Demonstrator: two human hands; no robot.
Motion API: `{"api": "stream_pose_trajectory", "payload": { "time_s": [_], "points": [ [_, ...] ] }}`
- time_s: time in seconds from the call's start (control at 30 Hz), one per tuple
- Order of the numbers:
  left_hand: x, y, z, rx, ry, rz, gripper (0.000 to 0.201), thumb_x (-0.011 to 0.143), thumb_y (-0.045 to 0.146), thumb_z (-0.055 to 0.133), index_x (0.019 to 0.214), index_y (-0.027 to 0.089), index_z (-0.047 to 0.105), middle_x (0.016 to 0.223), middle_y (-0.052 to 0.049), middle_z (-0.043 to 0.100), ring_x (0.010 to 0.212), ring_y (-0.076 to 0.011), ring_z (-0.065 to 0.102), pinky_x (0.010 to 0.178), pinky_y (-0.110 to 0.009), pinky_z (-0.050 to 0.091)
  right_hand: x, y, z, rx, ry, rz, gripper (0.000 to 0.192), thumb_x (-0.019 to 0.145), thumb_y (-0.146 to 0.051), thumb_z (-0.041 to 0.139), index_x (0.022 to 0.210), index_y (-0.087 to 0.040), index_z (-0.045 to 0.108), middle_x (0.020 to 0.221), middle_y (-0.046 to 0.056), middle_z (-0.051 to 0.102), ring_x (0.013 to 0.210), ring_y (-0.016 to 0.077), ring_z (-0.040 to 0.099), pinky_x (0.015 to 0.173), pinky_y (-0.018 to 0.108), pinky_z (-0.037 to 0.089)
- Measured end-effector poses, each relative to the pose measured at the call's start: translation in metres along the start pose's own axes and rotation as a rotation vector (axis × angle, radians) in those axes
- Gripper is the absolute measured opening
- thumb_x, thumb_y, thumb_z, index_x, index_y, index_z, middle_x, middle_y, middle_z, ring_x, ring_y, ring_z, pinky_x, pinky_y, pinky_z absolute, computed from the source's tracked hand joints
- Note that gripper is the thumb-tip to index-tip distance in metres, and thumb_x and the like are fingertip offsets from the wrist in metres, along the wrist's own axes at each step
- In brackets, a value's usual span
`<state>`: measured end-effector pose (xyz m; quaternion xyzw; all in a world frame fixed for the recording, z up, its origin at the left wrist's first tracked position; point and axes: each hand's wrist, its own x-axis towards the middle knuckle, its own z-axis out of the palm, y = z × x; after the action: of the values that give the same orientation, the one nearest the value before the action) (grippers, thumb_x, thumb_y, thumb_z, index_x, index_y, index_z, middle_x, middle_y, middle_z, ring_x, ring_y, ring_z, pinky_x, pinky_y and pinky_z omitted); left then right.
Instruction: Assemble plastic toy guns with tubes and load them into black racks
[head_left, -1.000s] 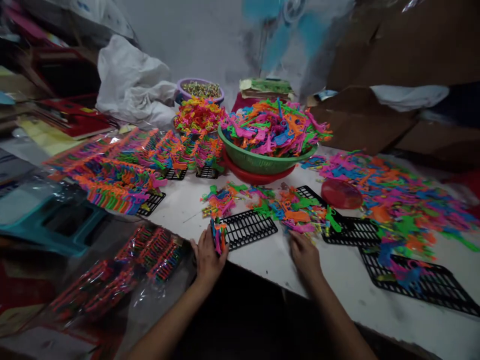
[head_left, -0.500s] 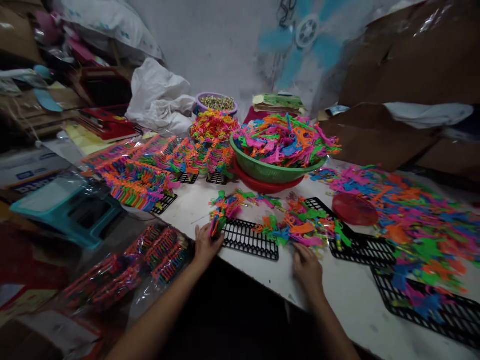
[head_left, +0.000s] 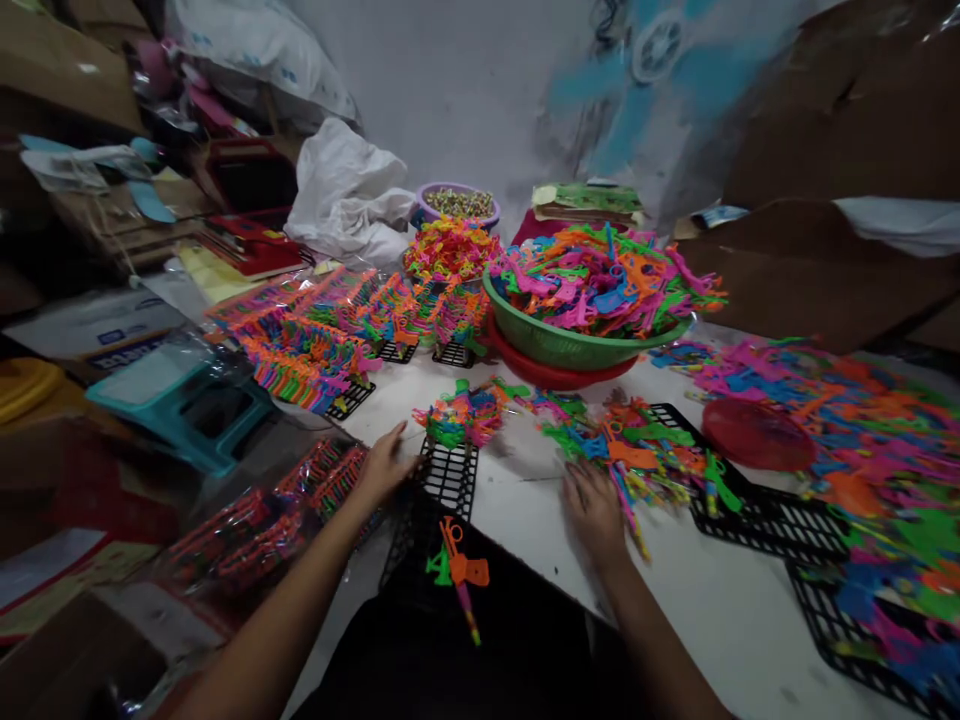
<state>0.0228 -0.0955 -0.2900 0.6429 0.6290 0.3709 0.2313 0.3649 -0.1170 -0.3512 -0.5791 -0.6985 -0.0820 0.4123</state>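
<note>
My left hand [head_left: 382,465] lies with fingers spread against the left side of a black grid tray [head_left: 444,480]. The tray is turned end-on to me and its near end sticks out past the table edge. A bunch of bright plastic toy pieces [head_left: 461,415] stands at the tray's far end. An orange toy gun [head_left: 465,570] with a green piece lies at its near end. My right hand [head_left: 596,510] rests flat on the white table [head_left: 675,590], fingertips at a loose pile of coloured toy pieces [head_left: 637,450].
A green basin [head_left: 570,345] heaped with toys sits behind on a red one. Filled trays [head_left: 307,350] stand at left, more black trays [head_left: 757,505] and scattered toys [head_left: 862,440] at right. A red lid [head_left: 757,435], a teal stool [head_left: 187,400] and bagged toys [head_left: 277,520] are nearby.
The black tray has swung from lying crosswise to pointing toward me over the table edge. My left hand let go of the bunch it held; an orange toy now lies at the tray's near end.
</note>
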Motion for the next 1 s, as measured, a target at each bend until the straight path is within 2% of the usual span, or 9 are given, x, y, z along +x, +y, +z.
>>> {"api": "stream_pose_trajectory", "payload": {
  "time_s": [0.1,0.2,0.3,0.43,0.6,0.73,0.8,0.87,1.0],
  "points": [
    [-0.056,-0.002,0.015,-0.17,0.303,-0.185,0.057,0.075,0.044,0.052,0.121,0.015,0.037,0.122,-0.014,0.048,0.112,-0.023,0.047,0.094,-0.04,0.039,-0.023,-0.051,-0.019,0.168,-0.041,0.017,0.032,0.086,-0.035,0.042,0.106,-0.017,0.059,0.104,0.011,0.059,0.098,0.0231,0.052,0.085,0.044,0.042],
    [-0.099,0.003,0.027,-0.45,0.102,-0.426,0.053,0.076,0.046,0.051,0.118,0.018,0.036,0.112,-0.012,0.055,0.1,-0.0211,0.056,0.084,-0.037,0.047,-0.048,-0.114,-0.029,0.295,-0.28,-0.046,0.046,0.078,-0.042,0.054,0.118,-0.022,0.052,0.113,0.012,0.053,0.102,0.0256,0.049,0.084,0.044,0.044],
    [-0.108,0.016,0.029,-0.675,-0.153,-0.599,0.049,0.075,0.042,0.055,0.115,0.02,0.038,0.095,-0.007,0.062,0.078,-0.0189,0.063,0.065,-0.032,0.053,-0.064,-0.153,-0.021,0.335,-0.412,-0.178,0.051,0.074,-0.037,0.06,0.121,-0.021,0.049,0.121,0.014,0.047,0.107,0.0296,0.047,0.085,0.048,0.044],
    [-0.093,0.035,0.023,-0.852,-0.275,-0.671,0.048,0.072,0.039,0.059,0.112,0.021,0.04,0.082,-0.002,0.061,0.058,-0.0139,0.06,0.046,-0.026,0.049,-0.051,-0.146,-0.014,0.427,-0.293,-0.094,0.036,0.083,-0.021,0.046,0.118,-0.021,0.051,0.112,0.012,0.051,0.102,0.0226,0.052,0.082,0.039,0.049],
    [-0.087,0.037,0.033,-0.844,-0.359,-0.677,0.04,0.074,0.042,0.056,0.104,0.019,0.042,0.083,-0.003,0.06,0.06,-0.0144,0.06,0.05,-0.027,0.049,-0.01,-0.09,-0.027,0.298,-0.052,0.04,0.031,0.086,-0.024,0.042,0.113,-0.022,0.055,0.103,0.009,0.057,0.097,0.0203,0.053,0.087,0.038,0.044],
    [-0.083,0.036,0.03,-0.554,-0.208,-0.576,0.046,0.078,0.047,0.049,0.111,0.016,0.041,0.092,-0.009,0.06,0.079,-0.019,0.06,0.072,-0.036,0.049,-0.007,-0.052,-0.02,-0.06,0.024,0.035,0.041,0.083,-0.036,0.046,0.117,-0.014,0.052,0.114,0.015,0.053,0.108,0.0294,0.046,0.091,0.05,0.034],
    [-0.082,0.047,0.014,-0.426,-0.035,-0.477,0.045,0.077,0.046,0.049,0.11,0.015,0.042,0.099,-0.009,0.058,0.094,-0.0199,0.055,0.086,-0.037,0.043,-0.014,-0.045,-0.012,-0.201,0.034,0.045,0.048,0.08,-0.04,0.049,0.118,-0.01,0.051,0.12,0.019,0.048,0.113,0.0342,0.039,0.091,0.054,0.03],
    [-0.087,0.069,-0.01,-0.415,-0.025,-0.313,0.039,0.078,0.048,0.048,0.101,0.017,0.048,0.1,-0.007,0.057,0.097,-0.0189,0.052,0.089,-0.034,0.04,-0.02,-0.046,-0.008,-0.257,0.024,0.022,0.046,0.08,-0.039,0.049,0.117,-0.011,0.051,0.123,0.018,0.046,0.116,0.0345,0.036,0.093,0.054,0.026],
    [-0.12,0.117,-0.057,-0.514,-0.604,0.262,0.055,0.075,0.068,0.03,0.083,0.022,0.059,0.08,-0.005,0.062,0.078,-0.0181,0.058,0.069,-0.03,0.048,-0.024,-0.053,-0.01,-0.253,-0.007,-0.06,0.038,0.082,-0.034,0.046,0.113,-0.015,0.054,0.122,0.013,0.047,0.118,0.0317,0.034,0.096,0.05,0.026]
  ]
}}
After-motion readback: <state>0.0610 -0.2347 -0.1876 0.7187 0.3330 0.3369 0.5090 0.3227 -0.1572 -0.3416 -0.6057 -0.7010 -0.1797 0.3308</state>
